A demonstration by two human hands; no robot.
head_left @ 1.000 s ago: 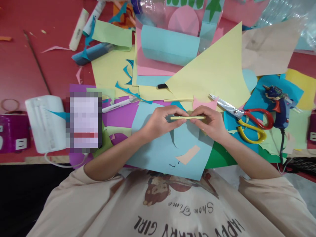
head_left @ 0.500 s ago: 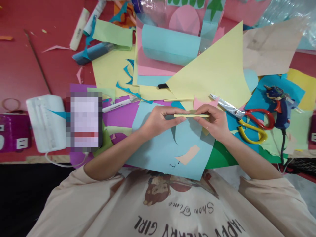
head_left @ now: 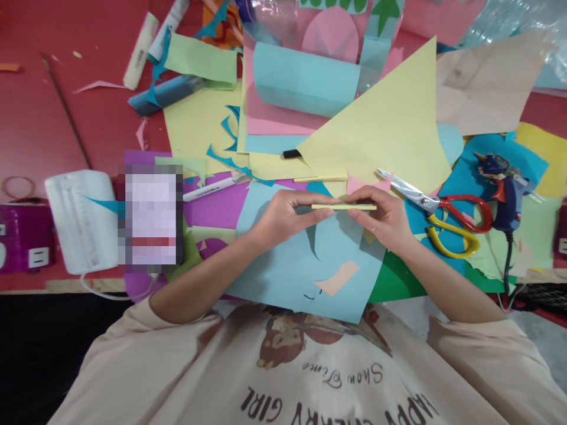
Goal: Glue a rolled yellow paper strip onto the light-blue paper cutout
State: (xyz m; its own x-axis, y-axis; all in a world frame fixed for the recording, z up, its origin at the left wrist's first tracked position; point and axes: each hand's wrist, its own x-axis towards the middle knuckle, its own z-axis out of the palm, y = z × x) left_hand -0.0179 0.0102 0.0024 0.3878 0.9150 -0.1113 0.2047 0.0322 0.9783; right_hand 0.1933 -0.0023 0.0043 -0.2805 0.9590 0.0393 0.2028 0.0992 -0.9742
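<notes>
Red table (head_left: pixel 53 130) under a litter of coloured paper, seen from above

Both hands meeting at the middle, just over a pale blue sheet (head_left: pixel 287 265). Left hand (head_left: pixel 283 215) pinching one end of a folded yellow strip (head_left: pixel 343 206), thumb below and fingers curled on top; right hand (head_left: pixel 383 215) pinching the other end the same way. Strip held level between them, edge-on, clear of the sheet

Likely featherweight and thin, stiff only along the fold, quick to crease, bend or tear; best gripped lightly at the two ends with fingertips, as now, rather than squeezed mid-span

Just right of the right hand, scissors (head_left: pixel 443 212) with red and yellow handles, blades open. Beyond them a blue glue gun (head_left: pixel 502 183) with its cord trailing down. Above the hands, a big yellow triangle of paper (head_left: pixel 390 130) and a rolled blue sheet (head_left: pixel 305 79). To the left, a white pen (head_left: pixel 215 187), a blurred phone (head_left: pixel 150 218), a white roll (head_left: pixel 82 218)
</notes>
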